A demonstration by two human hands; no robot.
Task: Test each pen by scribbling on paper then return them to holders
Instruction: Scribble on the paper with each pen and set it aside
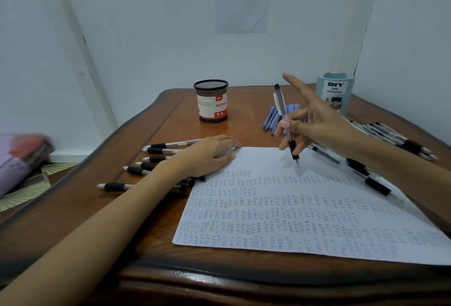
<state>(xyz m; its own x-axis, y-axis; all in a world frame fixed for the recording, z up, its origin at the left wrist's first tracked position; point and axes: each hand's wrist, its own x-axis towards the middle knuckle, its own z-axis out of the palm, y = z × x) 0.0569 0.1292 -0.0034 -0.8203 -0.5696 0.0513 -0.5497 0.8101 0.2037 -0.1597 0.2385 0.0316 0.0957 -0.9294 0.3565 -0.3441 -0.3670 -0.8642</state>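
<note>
The right grip (pixel 314 122) pinches a black pen (pixel 281 101) between thumb and middle fingers, forefinger pointing away, tip just above the top of the paper (pixel 292 208). The left grip (pixel 207 156) lies flat and released on the paper's far-left corner, over a row of pens (pixel 156 152) on the surface (pixel 170 122). Mesh holder (pixel 211 100) and blue holder (pixel 335 90) stand beyond, blue pens (pixel 272 117) between them.

Clear black-grip pen (pixel 283 108) leans tip-down over the scribbled paper (pixel 292 213). Black pens (pixel 156 152) lie left, other pens (pixel 357 165) right, blue pens (pixel 272 116) behind. Mesh holder (pixel 211 100) and blue holder (pixel 335 88) stand upright.
</note>
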